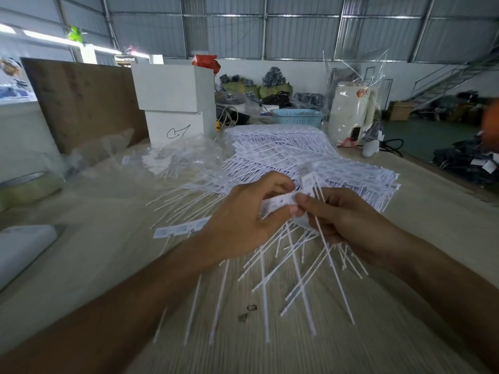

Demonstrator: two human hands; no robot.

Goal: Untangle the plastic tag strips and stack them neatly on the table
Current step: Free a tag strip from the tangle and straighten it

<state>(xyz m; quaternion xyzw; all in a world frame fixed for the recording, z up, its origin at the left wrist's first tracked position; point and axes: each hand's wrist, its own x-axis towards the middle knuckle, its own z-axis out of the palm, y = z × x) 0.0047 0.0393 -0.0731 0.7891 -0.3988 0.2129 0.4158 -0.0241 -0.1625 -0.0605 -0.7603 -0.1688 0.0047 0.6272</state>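
Note:
Both hands hold a bunch of white plastic tag strips (pixel 282 202) above the wooden table (pixel 108 265), their thin tails (pixel 299 268) fanning down toward me. My left hand (pixel 243 220) grips the flat label ends from the left. My right hand (pixel 340 217) pinches the same bunch from the right, with one long strip running down across its fingers. Behind the hands lies a large stack of tag strips (pixel 297 157) in overlapping rows. One loose strip (pixel 181 229) lies flat to the left of my left hand.
Clear plastic bags (pixel 172 155) with more strips lie at the back left, before two white boxes (pixel 175 103) and a brown board (pixel 83 101). A blue basket (pixel 297 117) and a bagged white appliance (pixel 351 112) stand behind. A white object (pixel 21 247) sits at the left edge.

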